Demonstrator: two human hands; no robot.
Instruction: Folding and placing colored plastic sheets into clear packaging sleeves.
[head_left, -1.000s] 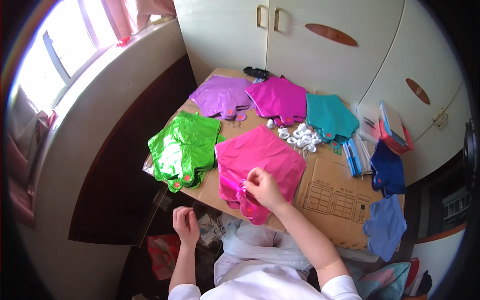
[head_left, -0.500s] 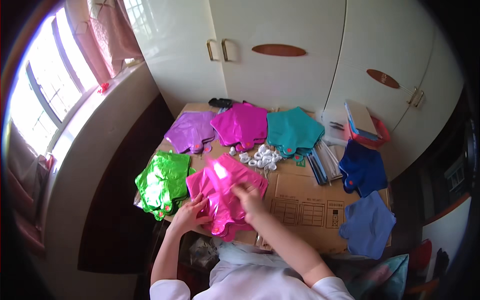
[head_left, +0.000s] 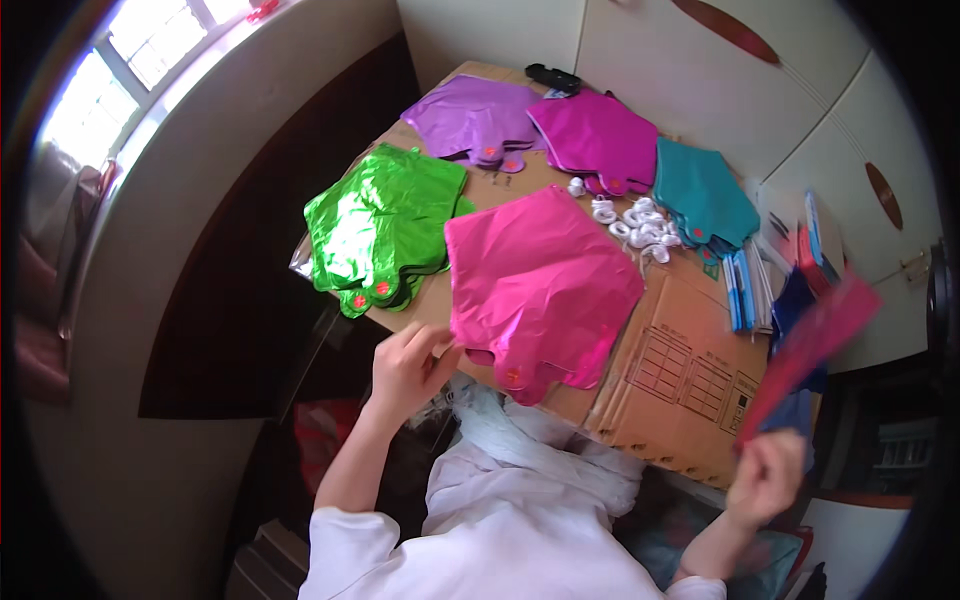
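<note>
A pile of flat pink foil pieces [head_left: 545,285] with rounded tabs lies at the table's near edge. At its lower left edge my left hand [head_left: 408,365] has its fingers curled together, the tips touching the foil. Out to the right, my right hand [head_left: 768,478] is closed around the end of a single pink foil piece [head_left: 815,345], which is raised and smeared by motion. This piece partly covers a dark blue foil pile [head_left: 795,300]. To the left of the pink pile sits a shiny green foil pile [head_left: 385,225].
Purple [head_left: 475,110], magenta [head_left: 595,140] and teal foil piles [head_left: 708,195] line the table's back. White coils [head_left: 645,228] lie in front of them. Blue and white packs [head_left: 745,285] stand toward the right. Brown cardboard [head_left: 690,365] covers the tabletop; white cabinets [head_left: 690,70] rise behind.
My right hand has swung from the pink pile far to the right, carrying one pink foil piece. My left hand stays by the pile's left edge. The view has turned and dropped.
</note>
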